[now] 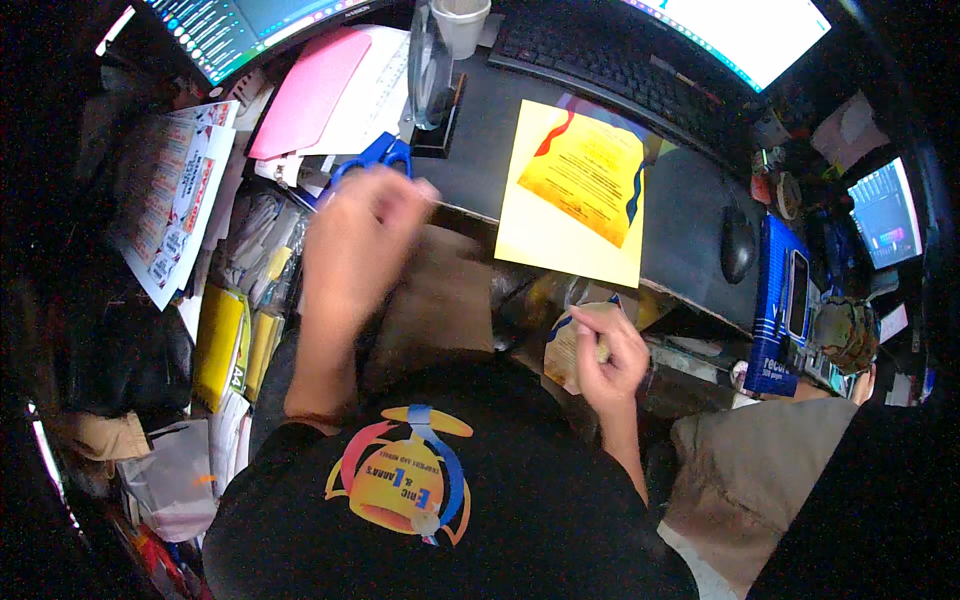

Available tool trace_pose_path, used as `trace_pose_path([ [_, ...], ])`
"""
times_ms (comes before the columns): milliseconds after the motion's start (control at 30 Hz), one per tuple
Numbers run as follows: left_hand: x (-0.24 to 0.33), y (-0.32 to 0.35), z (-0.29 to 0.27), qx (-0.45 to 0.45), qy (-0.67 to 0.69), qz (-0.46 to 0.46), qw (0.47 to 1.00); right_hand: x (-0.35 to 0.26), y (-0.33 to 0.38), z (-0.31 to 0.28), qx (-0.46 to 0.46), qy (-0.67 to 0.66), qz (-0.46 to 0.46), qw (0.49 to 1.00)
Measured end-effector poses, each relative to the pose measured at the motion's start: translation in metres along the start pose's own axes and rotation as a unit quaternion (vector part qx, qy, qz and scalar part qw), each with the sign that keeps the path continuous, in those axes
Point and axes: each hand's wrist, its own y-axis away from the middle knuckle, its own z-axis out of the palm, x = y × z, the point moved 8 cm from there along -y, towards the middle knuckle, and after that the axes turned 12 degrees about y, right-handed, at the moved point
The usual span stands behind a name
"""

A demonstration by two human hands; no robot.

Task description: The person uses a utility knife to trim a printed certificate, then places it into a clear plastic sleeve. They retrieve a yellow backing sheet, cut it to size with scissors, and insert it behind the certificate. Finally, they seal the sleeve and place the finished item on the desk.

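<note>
My left hand point(362, 225) is raised at the left front edge of the desk, its fingers curled and smeared by motion. Just beyond its fingertips are the blue handles of scissors point(398, 153); whether they touch is unclear. Close to my body, my right hand point(615, 352) pinches a small printed paper point(562, 352) with a dark blue edge, partly hidden by the fingers. On the desk ahead lies a pale yellow sheet point(520, 240), and on it a darker yellow printed certificate point(583, 180) with red and blue wavy edges.
A black keyboard point(610, 75) lies behind the sheet, a mouse point(738, 245) to its right. A clear upright plaque point(430, 80) and a white cup point(460, 25) stand at the back. Pink paper point(315, 90) lies left. A blue paper ream point(775, 310) carries a phone point(798, 293).
</note>
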Motion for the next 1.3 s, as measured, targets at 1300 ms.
trace_pose_path([
  [1300, 0.023, 0.026, 0.079, -0.078, 0.065, 0.066, 0.993, 0.027, -0.003, 0.002, 0.003, -0.093, 0.202, 0.975],
])
